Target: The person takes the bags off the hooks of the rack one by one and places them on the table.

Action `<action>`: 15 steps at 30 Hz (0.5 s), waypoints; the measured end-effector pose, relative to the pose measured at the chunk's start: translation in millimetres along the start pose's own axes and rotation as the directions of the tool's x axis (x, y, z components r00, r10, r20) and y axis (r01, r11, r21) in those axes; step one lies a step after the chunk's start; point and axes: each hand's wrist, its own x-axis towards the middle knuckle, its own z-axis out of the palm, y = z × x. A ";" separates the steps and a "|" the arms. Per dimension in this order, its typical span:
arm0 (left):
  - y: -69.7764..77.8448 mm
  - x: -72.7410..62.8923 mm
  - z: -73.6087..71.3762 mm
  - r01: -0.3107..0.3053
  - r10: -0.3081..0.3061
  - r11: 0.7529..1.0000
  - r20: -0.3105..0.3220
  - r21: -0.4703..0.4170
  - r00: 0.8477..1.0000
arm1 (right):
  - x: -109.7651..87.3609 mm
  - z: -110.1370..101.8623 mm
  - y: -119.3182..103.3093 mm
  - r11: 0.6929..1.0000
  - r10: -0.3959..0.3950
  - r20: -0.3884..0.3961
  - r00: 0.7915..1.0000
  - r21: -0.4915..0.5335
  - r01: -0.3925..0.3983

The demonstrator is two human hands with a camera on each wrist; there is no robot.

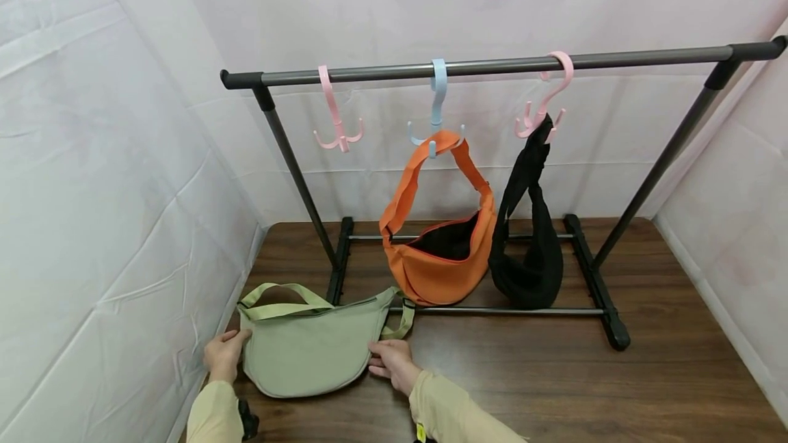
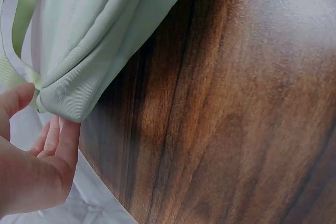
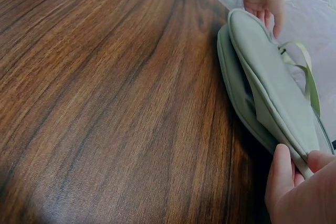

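Note:
A pale green crossbody bag [image 1: 310, 347] stands on the wooden table at the left, its zipper edge up and its lime strap [image 1: 289, 299] looped over the top. My left hand [image 1: 224, 354] holds the bag's left end; in the left wrist view the thumb [image 2: 20, 99] is by the strap's base and the fingers are under the corner. At the opposite end, my right hand [image 1: 394, 362] pinches the bag's edge between thumb and fingers, as the right wrist view shows. The underside of the bag is hidden.
Behind the bag stands a dark metal rack [image 1: 492, 69]. An orange bag [image 1: 440, 272] hangs from a blue hook [image 1: 438, 98], a black bag [image 1: 529, 265] from a pink hook [image 1: 557, 87]. Another pink hook [image 1: 335, 115] hangs bare at the left. White fabric walls [image 1: 111, 190] surround the table [image 1: 554, 388].

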 end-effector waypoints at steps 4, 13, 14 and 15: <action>-0.5 -2.0 -1.6 -0.015 0.015 1.000 0.001 0.013 1.000 | -0.6 -0.2 0.5 1.000 0.010 0.012 1.000 0.008 -0.010; -2.1 -4.3 -1.4 -0.019 0.019 0.999 0.000 0.029 1.000 | -2.0 -6.3 -2.5 0.998 0.059 0.070 0.996 -0.037 -0.057; -0.1 -5.6 -2.0 -0.022 0.022 0.999 -0.003 0.040 1.000 | -2.5 -7.7 -4.0 0.996 0.071 0.080 0.994 -0.052 -0.067; 2.8 -7.0 -3.1 -0.033 0.034 0.998 -0.002 0.055 0.999 | -3.0 -9.1 -5.6 0.995 0.084 0.088 0.993 -0.068 -0.078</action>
